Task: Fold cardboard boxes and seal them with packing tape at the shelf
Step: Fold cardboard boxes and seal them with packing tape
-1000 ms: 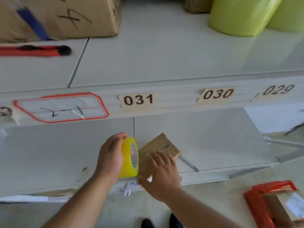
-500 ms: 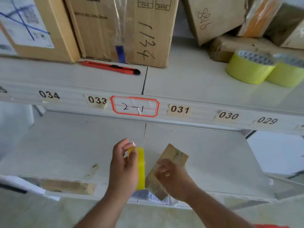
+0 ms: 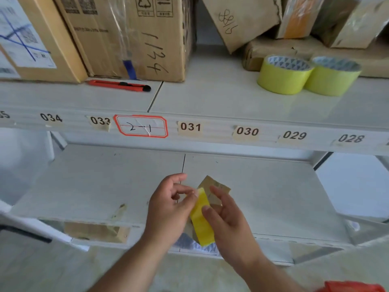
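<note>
A yellow packing tape roll (image 3: pixel 201 220) stands on edge between my two hands, above the front of the lower white shelf (image 3: pixel 273 197). My left hand (image 3: pixel 168 209) grips the roll from the left, its thumb and fingertips at the roll's top edge. My right hand (image 3: pixel 228 220) touches the roll's right side with curled fingers. Behind the roll a small flat brown cardboard box (image 3: pixel 216 186) pokes up; most of it is hidden by the tape and my right hand, and I cannot tell which hand holds it.
On the upper shelf sit two more yellow-green tape rolls (image 3: pixel 284 75), a red utility knife (image 3: pixel 119 85), large cardboard cartons (image 3: pixel 134 36) and small parcels (image 3: pixel 240 20). Number labels run along the shelf edge (image 3: pixel 190 127). A red object (image 3: pixel 353 287) shows at the bottom right.
The view rose from the shelf edge to take in the upper shelf. My right hand left the cardboard box's face and came onto the tape roll, which now stands in front of the box.
</note>
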### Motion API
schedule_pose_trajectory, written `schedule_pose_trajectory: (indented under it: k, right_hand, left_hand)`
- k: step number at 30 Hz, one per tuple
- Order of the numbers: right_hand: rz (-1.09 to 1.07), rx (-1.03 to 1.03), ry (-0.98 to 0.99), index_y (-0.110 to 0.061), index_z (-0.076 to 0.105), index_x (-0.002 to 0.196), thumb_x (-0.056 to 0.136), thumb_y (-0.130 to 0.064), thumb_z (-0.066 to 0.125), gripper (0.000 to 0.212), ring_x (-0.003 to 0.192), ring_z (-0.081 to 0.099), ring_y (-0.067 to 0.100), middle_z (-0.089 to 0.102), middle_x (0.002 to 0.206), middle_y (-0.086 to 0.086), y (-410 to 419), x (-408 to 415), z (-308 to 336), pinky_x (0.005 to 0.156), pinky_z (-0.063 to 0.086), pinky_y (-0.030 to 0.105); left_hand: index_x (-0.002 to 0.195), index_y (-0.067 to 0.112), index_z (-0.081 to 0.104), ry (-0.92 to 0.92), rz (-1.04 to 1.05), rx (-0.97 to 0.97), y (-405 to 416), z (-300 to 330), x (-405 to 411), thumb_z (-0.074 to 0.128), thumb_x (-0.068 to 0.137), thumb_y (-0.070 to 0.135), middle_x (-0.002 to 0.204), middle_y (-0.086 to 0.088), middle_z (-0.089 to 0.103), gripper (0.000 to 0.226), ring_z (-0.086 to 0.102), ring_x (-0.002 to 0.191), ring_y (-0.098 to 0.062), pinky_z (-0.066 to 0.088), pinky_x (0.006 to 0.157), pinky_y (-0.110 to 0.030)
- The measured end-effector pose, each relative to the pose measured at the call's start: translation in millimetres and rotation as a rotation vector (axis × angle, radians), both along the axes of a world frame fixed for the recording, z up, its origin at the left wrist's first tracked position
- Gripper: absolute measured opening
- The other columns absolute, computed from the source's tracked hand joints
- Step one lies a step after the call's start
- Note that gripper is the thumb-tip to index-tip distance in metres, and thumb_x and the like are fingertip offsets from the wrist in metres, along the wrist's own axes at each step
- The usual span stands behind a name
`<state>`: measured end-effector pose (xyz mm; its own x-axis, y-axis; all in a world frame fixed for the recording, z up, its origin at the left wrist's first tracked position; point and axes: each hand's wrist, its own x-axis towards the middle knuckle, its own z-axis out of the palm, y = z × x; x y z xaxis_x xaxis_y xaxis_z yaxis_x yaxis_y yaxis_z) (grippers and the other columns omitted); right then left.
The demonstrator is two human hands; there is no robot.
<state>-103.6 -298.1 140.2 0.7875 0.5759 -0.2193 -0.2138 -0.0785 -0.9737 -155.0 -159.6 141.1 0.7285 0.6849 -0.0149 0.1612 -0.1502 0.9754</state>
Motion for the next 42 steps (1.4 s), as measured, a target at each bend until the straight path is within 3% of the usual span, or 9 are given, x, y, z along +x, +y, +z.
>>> schedule_pose_trajectory:
  k: [4, 7, 11, 16, 23, 29, 33, 38, 42]
  right_hand:
    - [0.019, -0.025, -0.024, -0.045, 0.053, 0.131, 0.092, -0.029, 0.060, 0.043, 0.076, 0.059, 0.025, 0.061, 0.091, 0.034, -9.3, 5.5, 5.6, 0.074, 0.050, 0.044]
    - [0.065, -0.032, 0.016, -0.039, 0.060, 0.128, 0.097, -0.026, 0.059, 0.034, 0.070, 0.062, 0.027, 0.062, 0.082, 0.027, -15.3, 11.0, 8.6, 0.070, 0.059, 0.050]
    - [0.057, -0.018, 0.079, -0.020, 0.069, 0.105, 0.106, -0.011, 0.053, 0.019, 0.061, 0.065, 0.018, 0.070, 0.077, 0.016, -25.6, 8.7, 8.1, 0.054, 0.053, 0.024]
    - [0.029, -0.008, 0.092, -0.006, 0.069, 0.102, 0.105, -0.006, 0.054, 0.016, 0.042, 0.051, 0.005, 0.055, 0.054, -0.007, -28.9, 8.3, 9.6, 0.042, 0.042, 0.013]
    - [0.020, -0.008, 0.084, -0.009, 0.069, 0.100, 0.105, -0.006, 0.055, 0.016, 0.045, 0.053, 0.008, 0.054, 0.053, -0.007, -24.2, 12.1, 10.5, 0.044, 0.046, 0.016]
    - [-0.013, 0.016, 0.040, -0.027, 0.072, 0.085, 0.104, -0.012, 0.058, 0.028, 0.064, 0.054, 0.030, 0.052, 0.070, 0.021, -17.5, 16.6, 3.8, 0.052, 0.057, 0.033]
    - [0.008, 0.021, 0.042, -0.031, 0.071, 0.092, 0.093, -0.032, 0.060, 0.011, 0.066, 0.056, 0.038, 0.051, 0.082, 0.041, -13.8, 17.1, 8.9, 0.053, 0.055, 0.034]
    - [0.027, 0.010, 0.017, -0.032, 0.072, 0.093, 0.098, -0.026, 0.060, 0.014, 0.065, 0.055, 0.051, 0.052, 0.084, 0.041, -16.3, 19.1, 5.2, 0.053, 0.055, 0.035]
    - [0.051, -0.046, -0.032, -0.032, 0.071, 0.102, 0.092, -0.038, 0.057, 0.018, 0.068, 0.056, 0.058, 0.056, 0.086, 0.038, -14.8, 19.4, 6.4, 0.056, 0.052, 0.060]
  left_hand:
    - [0.116, 0.032, 0.061, -0.065, -0.112, 0.107, -3.7, 5.7, -4.0, 0.078, 0.089, 0.011, 0.091, 0.011, 0.076, 0.038, 0.072, 0.093, -0.008, 0.053, 0.087, -0.021]
    - [0.113, 0.032, 0.062, -0.137, -0.102, 0.156, -11.6, 5.7, -4.1, 0.076, 0.092, 0.008, 0.092, 0.008, 0.076, 0.036, 0.073, 0.087, -0.016, 0.057, 0.083, -0.032]
    - [0.111, 0.029, 0.062, -0.158, -0.066, 0.096, -22.2, 6.9, 3.1, 0.075, 0.091, 0.004, 0.091, 0.005, 0.075, 0.034, 0.074, 0.085, -0.020, 0.059, 0.081, -0.040]
    - [0.105, 0.034, 0.064, -0.043, -0.043, 0.216, -13.1, 2.5, 2.5, 0.075, 0.092, 0.020, 0.089, 0.020, 0.073, 0.022, 0.070, 0.084, -0.004, 0.049, 0.074, -0.013]
    - [0.114, 0.022, 0.064, -0.108, 0.185, 0.472, -2.4, 18.3, -5.3, 0.062, 0.101, 0.025, 0.112, 0.011, 0.065, 0.014, 0.064, 0.094, 0.003, 0.052, 0.074, -0.014]
    - [0.114, 0.021, 0.075, 0.005, -0.161, 1.015, -6.2, 25.7, -15.1, 0.061, 0.096, 0.032, 0.117, 0.012, 0.067, 0.025, 0.063, 0.107, -0.012, 0.049, 0.091, -0.025]
    - [0.120, 0.026, 0.073, 0.168, -0.215, 0.948, 0.2, 31.2, -3.8, 0.054, 0.093, 0.049, 0.115, 0.016, 0.069, 0.040, 0.065, 0.102, -0.012, 0.056, 0.085, -0.032]
    - [0.128, 0.032, 0.069, 0.279, -0.248, 0.765, -2.2, 35.6, -0.6, 0.054, 0.093, 0.056, 0.122, 0.021, 0.067, 0.045, 0.062, 0.109, -0.003, 0.051, 0.091, -0.028]
    - [0.128, 0.038, 0.066, 0.328, -0.272, 0.573, -4.1, 34.1, 2.7, 0.061, 0.094, 0.055, 0.113, 0.027, 0.064, 0.038, 0.058, 0.102, 0.009, 0.049, 0.087, -0.020]
